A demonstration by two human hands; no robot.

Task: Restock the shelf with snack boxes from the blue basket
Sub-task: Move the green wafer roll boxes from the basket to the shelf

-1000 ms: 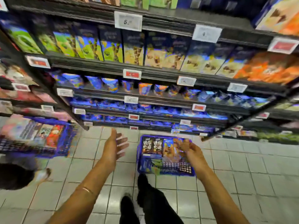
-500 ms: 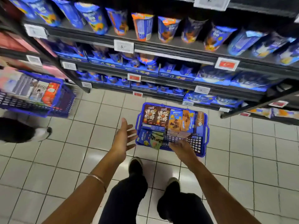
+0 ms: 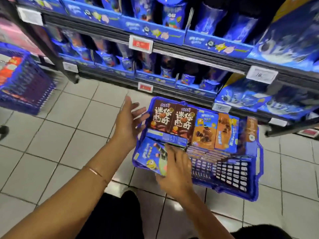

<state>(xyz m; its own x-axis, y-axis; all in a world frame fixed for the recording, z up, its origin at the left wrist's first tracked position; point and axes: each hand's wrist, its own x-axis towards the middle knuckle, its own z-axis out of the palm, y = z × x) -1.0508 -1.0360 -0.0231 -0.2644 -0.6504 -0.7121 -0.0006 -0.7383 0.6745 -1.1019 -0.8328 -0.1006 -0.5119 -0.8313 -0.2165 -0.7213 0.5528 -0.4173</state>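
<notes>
My right hand [image 3: 174, 168] lies on the near-left box [image 3: 149, 155], grip I cannot tell, left hand [image 3: 127, 125] spread wide; a loose hold could drop it.

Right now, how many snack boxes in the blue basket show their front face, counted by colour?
Brown boxes: 2
Orange-and-blue boxes: 2
Blue-and-green box: 1
Total: 5
Edge-on boxes are left out.
</notes>
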